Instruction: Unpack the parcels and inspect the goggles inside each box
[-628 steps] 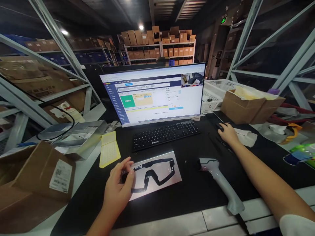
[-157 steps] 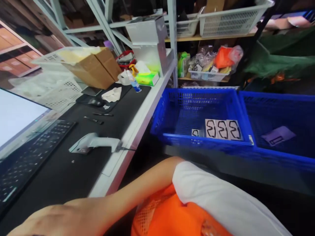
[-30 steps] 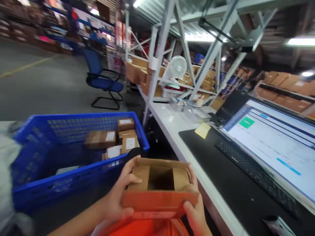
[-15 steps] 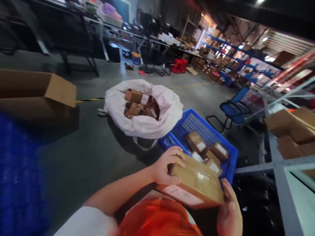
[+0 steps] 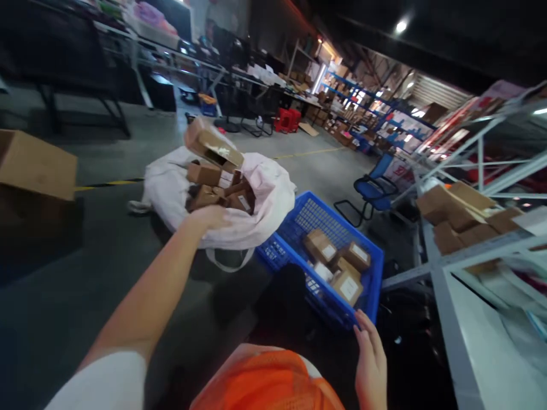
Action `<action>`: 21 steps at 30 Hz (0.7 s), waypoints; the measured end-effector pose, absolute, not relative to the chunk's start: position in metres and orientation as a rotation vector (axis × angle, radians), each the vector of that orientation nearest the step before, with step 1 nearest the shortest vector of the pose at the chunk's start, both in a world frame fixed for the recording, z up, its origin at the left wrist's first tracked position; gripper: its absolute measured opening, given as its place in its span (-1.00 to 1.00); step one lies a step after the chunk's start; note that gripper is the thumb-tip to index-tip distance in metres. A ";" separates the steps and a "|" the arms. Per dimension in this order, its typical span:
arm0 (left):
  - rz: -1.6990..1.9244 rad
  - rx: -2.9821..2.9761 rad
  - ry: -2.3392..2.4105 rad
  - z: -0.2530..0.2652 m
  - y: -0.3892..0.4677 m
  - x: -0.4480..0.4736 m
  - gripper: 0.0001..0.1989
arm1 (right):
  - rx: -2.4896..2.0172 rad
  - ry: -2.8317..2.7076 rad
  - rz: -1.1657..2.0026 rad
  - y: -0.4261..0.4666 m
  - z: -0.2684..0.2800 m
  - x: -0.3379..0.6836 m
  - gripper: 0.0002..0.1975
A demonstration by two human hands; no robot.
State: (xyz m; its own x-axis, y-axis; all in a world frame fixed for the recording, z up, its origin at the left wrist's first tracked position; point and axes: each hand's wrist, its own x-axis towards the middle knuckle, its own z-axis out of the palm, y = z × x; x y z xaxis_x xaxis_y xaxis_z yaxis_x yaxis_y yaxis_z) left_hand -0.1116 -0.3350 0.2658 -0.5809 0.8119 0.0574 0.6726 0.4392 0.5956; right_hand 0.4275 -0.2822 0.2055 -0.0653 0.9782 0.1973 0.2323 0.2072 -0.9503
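Note:
A cardboard box (image 5: 220, 149) is tilted at the far side of the white sack's opening, above several smaller boxes (image 5: 207, 196); I cannot tell whether it rests on them. My left hand (image 5: 211, 219), blurred by motion, is stretched over the near rim of the white sack (image 5: 269, 188), apart from the tilted box and holding nothing. By the near right corner of a blue plastic basket (image 5: 314, 208), my right hand (image 5: 371, 350) has its fingers extended and holds nothing. Several small labelled boxes (image 5: 348, 287) lie inside that basket.
An open carton (image 5: 38, 165) stands on the left. To the right is a metal frame (image 5: 440, 285) with cardboard pieces (image 5: 453, 210) on it. A blue chair (image 5: 371, 185) stands beyond the basket, and red stools (image 5: 287, 119) and desks are farther back.
The larger box has left my hands and is now at the sack's opening. My left arm has reached forward and left, while my right hand stays near the basket. The view has shifted right.

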 end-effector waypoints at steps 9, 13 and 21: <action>0.445 1.700 1.966 0.224 -0.255 0.002 -0.57 | -1.427 -1.573 0.787 -0.300 0.196 0.486 -0.50; 0.264 1.948 1.662 0.217 -0.223 0.073 -0.51 | -1.474 -1.578 0.720 -0.302 0.196 0.496 -0.61; -0.059 2.070 1.069 0.168 -0.169 0.211 -0.29 | -1.627 -1.421 0.671 -0.316 0.195 0.520 -0.77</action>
State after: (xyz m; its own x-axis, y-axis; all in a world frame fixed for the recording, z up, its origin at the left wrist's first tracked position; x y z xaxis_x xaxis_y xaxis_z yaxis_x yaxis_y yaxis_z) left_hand 0.2107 -0.1687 0.1675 0.6437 0.6696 -0.3705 0.7061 -0.3331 0.6248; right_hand 0.5195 -0.3161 0.1949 0.2095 0.9685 0.1345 0.5116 0.0087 -0.8592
